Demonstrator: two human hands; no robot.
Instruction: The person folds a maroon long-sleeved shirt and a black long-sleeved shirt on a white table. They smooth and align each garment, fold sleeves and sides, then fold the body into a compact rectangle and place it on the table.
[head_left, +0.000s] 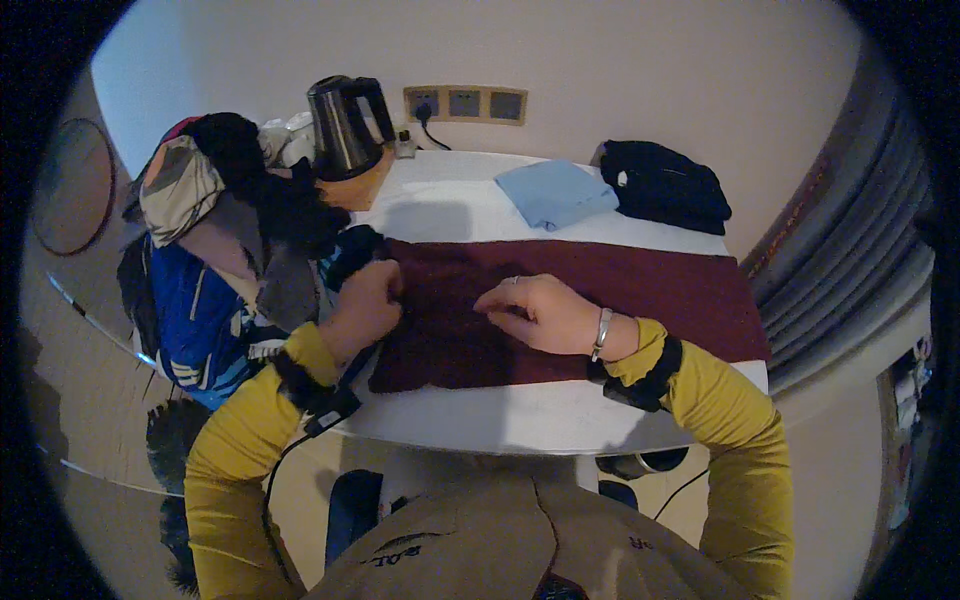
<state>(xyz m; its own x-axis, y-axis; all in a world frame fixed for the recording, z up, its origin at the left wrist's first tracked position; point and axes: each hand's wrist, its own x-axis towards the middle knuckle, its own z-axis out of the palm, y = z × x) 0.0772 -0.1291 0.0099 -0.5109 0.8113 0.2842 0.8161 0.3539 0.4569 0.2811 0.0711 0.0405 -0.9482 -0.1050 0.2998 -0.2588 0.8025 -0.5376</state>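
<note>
A maroon cloth (645, 289) lies spread lengthwise across the white table (480, 420), a long folded strip with wrinkles towards its left end. At that left end is my left hand (369, 309), its fingers curled at the cloth's edge; whether they pinch the fabric is hidden. Over the middle of the cloth my right hand (546, 311) hovers or rests lightly, thumb and fingers bent with a gap between them and nothing held. It wears a ring and a silver bracelet.
Behind the cloth lie a folded light blue garment (555, 193) and a folded black garment (664, 187). A steel electric kettle (341, 131) stands at the back left near wall sockets (465, 105). Piled clothes (225, 202) and a blue bag (187, 315) crowd the left. A grey curtain (840, 255) hangs right.
</note>
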